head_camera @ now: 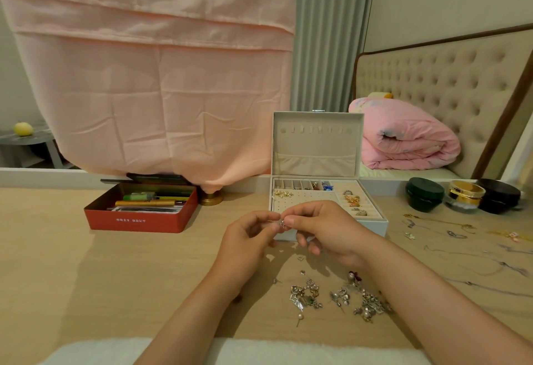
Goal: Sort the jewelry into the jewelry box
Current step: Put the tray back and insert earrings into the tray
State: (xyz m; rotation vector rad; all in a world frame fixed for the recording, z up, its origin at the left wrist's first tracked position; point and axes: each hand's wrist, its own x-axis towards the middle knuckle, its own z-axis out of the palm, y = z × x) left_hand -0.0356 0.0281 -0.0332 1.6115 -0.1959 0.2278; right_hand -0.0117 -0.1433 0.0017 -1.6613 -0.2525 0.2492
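I look down from the head camera at a pale wooden table (57, 263). Both hands meet in the middle of the view, raised just above the tabletop. The left hand (248, 237) and the right hand (326, 232) each pinch the same small silver earring (282, 223) between thumb and forefinger, and their other fingers are loosely curled. The earring is right in front of the box (372, 229), level with its near edge.

The box is white and stands open, its lid (317, 139) upright at the back. Inside, a row of small compartments runs along the back; one holds a blue piece (326, 185). Pearl studs (284, 193) sit at the back left corner of a perforated panel. Rings (353, 200) are tucked into the padded rolls on the right.

On the table near me, between my forearms, lies a loose pile (340, 298) of silver and pearl earrings. Thin chains (447, 232) are spread on the table to the right of the box. Behind them stand three round jars (465, 195), close together.

To the left of the box, well apart from it, sits an open red tin (138, 211) holding pens and tubes. A pink cloth (144, 76) hangs behind it. A rolled pink blanket (403, 139) lies on a bed at the back right.
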